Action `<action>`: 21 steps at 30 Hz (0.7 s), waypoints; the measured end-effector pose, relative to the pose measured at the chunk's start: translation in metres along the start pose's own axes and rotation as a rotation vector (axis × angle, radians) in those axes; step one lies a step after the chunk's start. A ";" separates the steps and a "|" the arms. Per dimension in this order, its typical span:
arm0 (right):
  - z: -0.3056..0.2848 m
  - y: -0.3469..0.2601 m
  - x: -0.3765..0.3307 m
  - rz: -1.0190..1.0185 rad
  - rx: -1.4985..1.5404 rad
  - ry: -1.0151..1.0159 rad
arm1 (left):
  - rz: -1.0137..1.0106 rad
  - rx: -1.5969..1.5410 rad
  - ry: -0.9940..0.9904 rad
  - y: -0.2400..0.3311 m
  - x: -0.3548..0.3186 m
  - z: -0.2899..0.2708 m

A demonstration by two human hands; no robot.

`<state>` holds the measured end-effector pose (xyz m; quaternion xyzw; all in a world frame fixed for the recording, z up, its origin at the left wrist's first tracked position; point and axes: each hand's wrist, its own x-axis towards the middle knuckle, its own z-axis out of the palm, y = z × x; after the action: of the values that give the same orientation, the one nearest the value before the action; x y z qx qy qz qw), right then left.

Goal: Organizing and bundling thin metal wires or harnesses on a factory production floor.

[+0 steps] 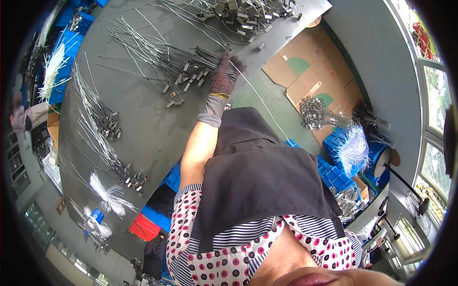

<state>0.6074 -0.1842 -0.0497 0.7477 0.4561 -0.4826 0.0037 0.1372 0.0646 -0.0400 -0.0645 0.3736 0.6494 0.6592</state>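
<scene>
One gloved hand (224, 74) shows, though which hand it is cannot be told; its arm is stretched forward, bare along the forearm, fingers curled downward, wrist straight. The other hand is out of sight.

A gloved hand (224, 76) grips a wire bundle (157, 55) on the grey table (143, 124).

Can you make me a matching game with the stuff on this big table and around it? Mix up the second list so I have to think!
Things:
1. Knitted dark work glove on the left hand
2. Small plastic bottle with a blue cap
3. Flat red plastic bin
4. Fluffy bunch of white cable ties

Places:
A. Under the grey table's edge, on the floor
B. On top of a blue plastic crate
C. Resting on a bundle of thin grey wires
D. Lying on the table near its end

Pairs: 1-C, 2-D, 3-A, 4-B
</scene>
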 end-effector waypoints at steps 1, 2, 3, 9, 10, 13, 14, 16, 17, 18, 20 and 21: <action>0.000 0.002 0.001 -0.006 0.001 -0.004 | 0.051 -0.002 -0.045 0.002 -0.001 -0.002; -0.002 0.002 0.000 0.010 0.015 0.013 | 0.097 -0.003 -0.091 0.004 -0.005 0.000; -0.002 0.002 -0.001 0.026 0.028 0.029 | 0.101 -0.001 -0.090 0.006 -0.008 0.001; -0.007 -0.048 0.010 -0.091 0.045 0.022 | 0.133 0.133 -0.134 0.005 -0.027 -0.005; -0.007 -0.068 0.013 -0.102 0.059 0.025 | 0.132 0.177 -0.147 0.001 -0.028 -0.013; 0.009 -0.141 0.041 -0.099 0.180 -0.066 | 0.140 0.272 -0.115 -0.002 -0.042 -0.026; 0.016 -0.165 0.046 -0.159 0.240 -0.087 | 0.113 0.333 -0.105 -0.007 -0.047 -0.024; 0.032 -0.222 0.058 -0.228 0.295 -0.131 | 0.103 0.376 -0.133 -0.008 -0.063 -0.008; 0.039 -0.248 0.065 -0.328 0.366 -0.182 | 0.097 0.461 -0.117 -0.011 -0.067 -0.004; 0.046 -0.283 0.065 -0.413 0.377 -0.186 | 0.097 0.542 -0.089 -0.011 -0.071 -0.002; 0.064 -0.332 0.079 -0.577 0.277 -0.088 | 0.082 0.567 -0.066 -0.003 -0.073 -0.003; 0.075 -0.354 0.084 -0.659 0.239 -0.012 | 0.173 0.905 -0.056 0.009 -0.069 -0.015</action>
<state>0.3207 0.0464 0.0038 0.5525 0.6133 -0.5123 -0.2369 0.1319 0.0019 -0.0074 0.2788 0.6055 0.4749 0.5745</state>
